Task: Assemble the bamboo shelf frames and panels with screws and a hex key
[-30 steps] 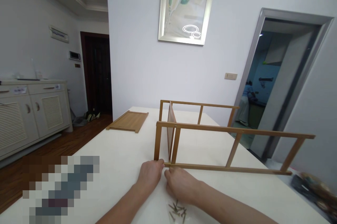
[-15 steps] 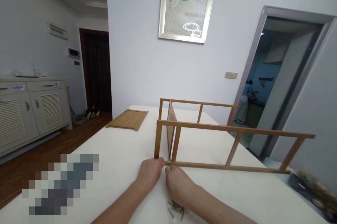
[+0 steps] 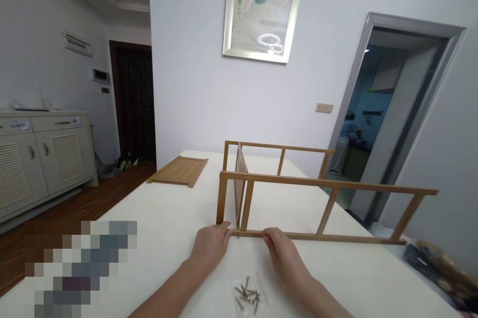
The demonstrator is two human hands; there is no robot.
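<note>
A wooden shelf frame lies on its side on the white table, two ladder-like sides joined by a wooden panel near the left end. My left hand is closed around the frame's lower near-left corner, with the thumb on top. Farther right along the same bottom rail, my right hand grips the wood between thumb and fingers. A small screw end shows at the rail between my hands. Several loose screws lie on a clear plastic bag in front of me.
A second wooden panel rests flat at the table's far left. A pixelated patch covers something at the near left. Dark bundled items sit beyond the right edge. A person stands in the room through the doorway.
My right hand has moved right along the bottom rail, away from the joint by the panel, uncovering the screws. My left hand stays at the corner. The view has shifted slightly.
</note>
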